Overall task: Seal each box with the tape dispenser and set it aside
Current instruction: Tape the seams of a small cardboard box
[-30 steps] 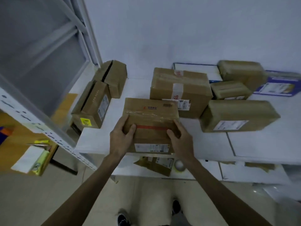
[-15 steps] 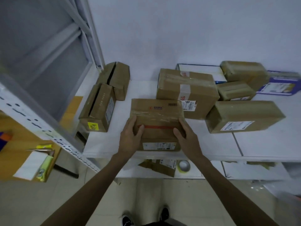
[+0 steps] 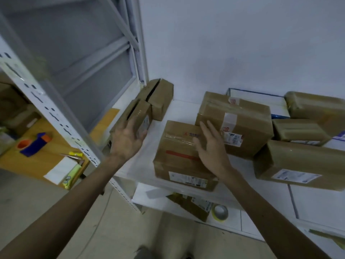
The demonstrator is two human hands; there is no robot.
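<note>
A brown cardboard box with a red stripe sits taped at the front edge of the white shelf. My right hand hovers over its right side, fingers straight, holding nothing. My left hand is spread open to the left, in front of a small upright box with an open slit. A blue and orange tape dispenser lies on the yellow table far left, away from both hands.
Several sealed boxes crowd the shelf's back and right. A second slit box stands at the back left. A tape roll and a flattened carton lie on the lower shelf. A slotted metal rack post crosses the left.
Both hands have let go of the red-striped box, which stays on the shelf. My left hand moved left toward the small upright box. The view swung left, revealing the dispenser.
</note>
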